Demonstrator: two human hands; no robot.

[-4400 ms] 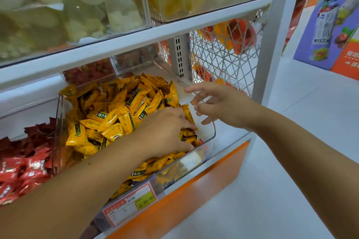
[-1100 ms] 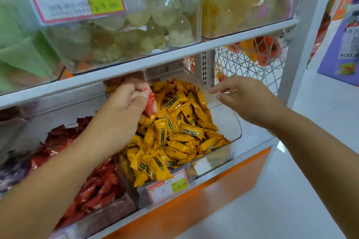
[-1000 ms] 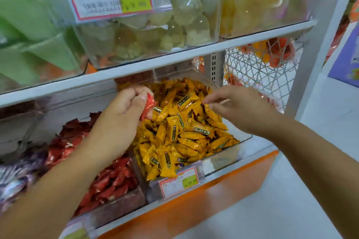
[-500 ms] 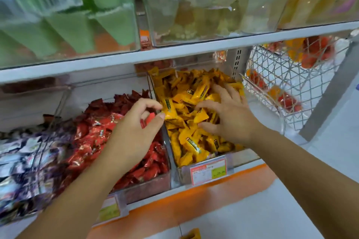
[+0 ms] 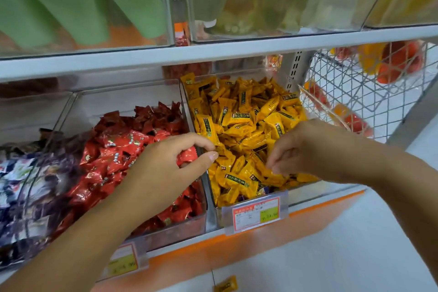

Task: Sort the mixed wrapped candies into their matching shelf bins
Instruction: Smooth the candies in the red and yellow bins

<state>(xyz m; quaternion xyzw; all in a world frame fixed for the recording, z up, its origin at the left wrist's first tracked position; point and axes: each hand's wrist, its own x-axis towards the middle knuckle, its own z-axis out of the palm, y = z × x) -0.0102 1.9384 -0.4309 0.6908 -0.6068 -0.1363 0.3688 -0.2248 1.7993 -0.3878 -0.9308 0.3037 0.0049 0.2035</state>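
Head camera looked down on the clear, hard-walled plastic bin heaped with yellow candies, small pillow-shaped sweets in glossy crinkled wrappers with dark printed bands. Just left of that bin, sharing a thin clear divider, stood a matching red-candy bin filled with shiny red candies whose wrapper ends were pinked and folded. The left hand hung over the divider with its fingers curved and thumb tip and forefinger tip slightly apart; a red wrapper showed in the gap, though whether the hand held it could not be told. The right hand lay over the bin's front half, its bunched fingertips blurred and dipping into the yellow heap, so whether they pinched a sweet was unclear. A flat red-bordered price label in a clear holder was fixed to the bin's front. Right of the bin was a white wire-mesh basket. Further left of it, past the red sweets, lay blurred purple-and-white wrapped candies. Below the bin, on the pale smooth floor, lay one stray yellow candy.
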